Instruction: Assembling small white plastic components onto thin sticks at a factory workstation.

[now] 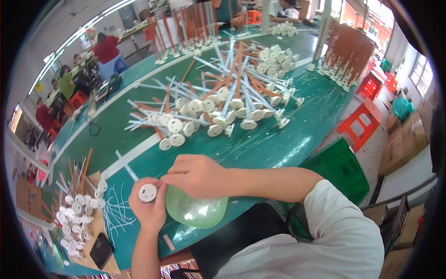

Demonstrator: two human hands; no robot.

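Note:
A white disc-shaped base faces up in my left hand, whose fingers are wrapped round the piece. Its pale strip-like stem points away to the upper left. My right hand is closed in a pinch beside the disc, its fingertips close to my left thumb. Whatever lies between the right fingertips is too small or hidden to tell. Below that hand, a light green plastic bowl stands at the table's near edge, its contents unclear.
Many similar white-based pieces with clear and brown stems are heaped ahead. More pieces lie at left, by thin white strips and a black phone. Upright brown stems stand far right; a green crate sits beside the table.

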